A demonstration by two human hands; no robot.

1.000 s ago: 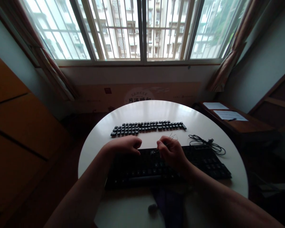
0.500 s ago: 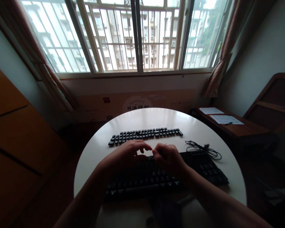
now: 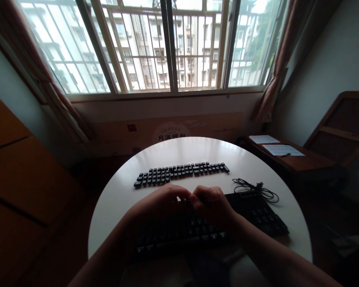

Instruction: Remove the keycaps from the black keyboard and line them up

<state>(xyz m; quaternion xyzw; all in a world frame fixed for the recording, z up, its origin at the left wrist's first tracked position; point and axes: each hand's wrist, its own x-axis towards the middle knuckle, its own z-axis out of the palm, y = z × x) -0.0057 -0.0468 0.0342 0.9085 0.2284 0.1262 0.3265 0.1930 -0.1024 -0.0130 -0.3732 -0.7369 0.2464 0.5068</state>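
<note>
A black keyboard (image 3: 257, 217) lies on the round white table (image 3: 119, 199) in front of me. Both my hands hover over its upper middle, fingertips meeting. My left hand (image 3: 160, 203) is curled, its fingers pinching at something small where the hands touch. My right hand (image 3: 214, 205) is closed in a loose fist; what it holds is hidden from here. Rows of loose black keycaps (image 3: 179, 172) are laid out on the table just beyond my hands.
A coiled black cable (image 3: 254, 187) lies by the keyboard's far right corner. A low wooden side table (image 3: 302, 161) with sheets of paper (image 3: 283, 150) stands at the right. Barred window (image 3: 170, 44) ahead, wooden furniture (image 3: 20, 187) at the left.
My hands have come together over the keyboard. The thin wire tool seen in my right hand a second ago no longer shows. The view has tilted slightly.
</note>
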